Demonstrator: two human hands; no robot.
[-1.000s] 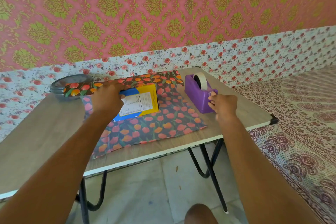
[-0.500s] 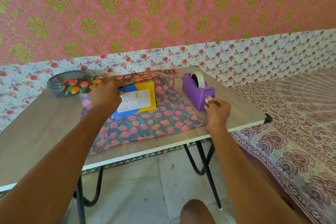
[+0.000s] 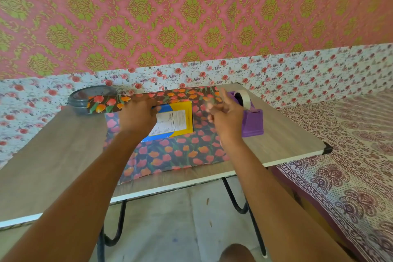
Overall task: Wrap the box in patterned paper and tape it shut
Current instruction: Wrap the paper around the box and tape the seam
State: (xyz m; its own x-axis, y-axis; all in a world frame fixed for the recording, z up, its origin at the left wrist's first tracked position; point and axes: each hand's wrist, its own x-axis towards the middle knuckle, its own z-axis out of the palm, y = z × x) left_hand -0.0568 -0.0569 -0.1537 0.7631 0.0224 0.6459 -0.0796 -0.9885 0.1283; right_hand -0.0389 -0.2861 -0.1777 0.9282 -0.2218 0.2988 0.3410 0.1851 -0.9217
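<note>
A blue and yellow box [image 3: 180, 117] lies on a sheet of dark tulip-patterned paper [image 3: 182, 153] spread over the table [image 3: 53, 151]. The paper's far flap [image 3: 187, 94] is folded up over the box's far edge. My left hand [image 3: 136, 117] grips that flap against the box top. My right hand [image 3: 227, 119] hovers, blurred, just right of the box, fingertips pinching a faint strip of clear tape. Behind it stands the purple tape dispenser [image 3: 253, 123] with its roll.
A grey round container [image 3: 85, 100] sits at the table's far left, partly under the flap's end. A patterned bedspread [image 3: 350, 155] lies to the right of the table. The table's black corner cap [image 3: 327, 151] juts toward it. A floral wall runs close behind.
My right hand left the front of the dispenser and rose leftward toward the box. My left hand stayed on the flap.
</note>
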